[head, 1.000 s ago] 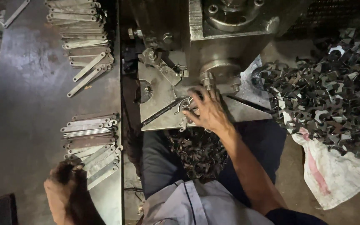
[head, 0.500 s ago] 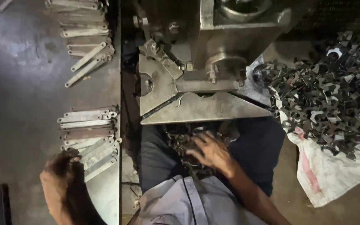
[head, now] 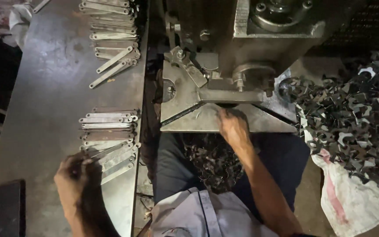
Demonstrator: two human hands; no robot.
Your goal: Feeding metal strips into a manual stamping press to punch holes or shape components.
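My left hand (head: pixel 76 175) rests at the near end of a fanned stack of flat metal strips (head: pixel 110 131) on the steel table, fingers curled over a strip's end. My right hand (head: pixel 233 125) reaches forward onto the slanted steel bed plate (head: pixel 185 118) of the press, just below the die block (head: pixel 231 94). Its fingertips point under the die and are hidden, so I cannot see what they hold. A heap of small dark stamped metal pieces (head: pixel 211 160) lies in my lap, just behind the right wrist.
More flat strips (head: pixel 110 26) lie in rows at the far end of the steel table (head: pixel 53 83). A large pile of punched metal pieces (head: pixel 352 118) sits on a white sack (head: pixel 343 206) to the right. The press body (head: pixel 277 26) looms ahead. A dark block (head: pixel 5 206) lies at the table's near left.
My right hand dropped from the press bed to the pieces in my lap, then came back up to the bed plate under the die. The left hand has stayed on the strips.
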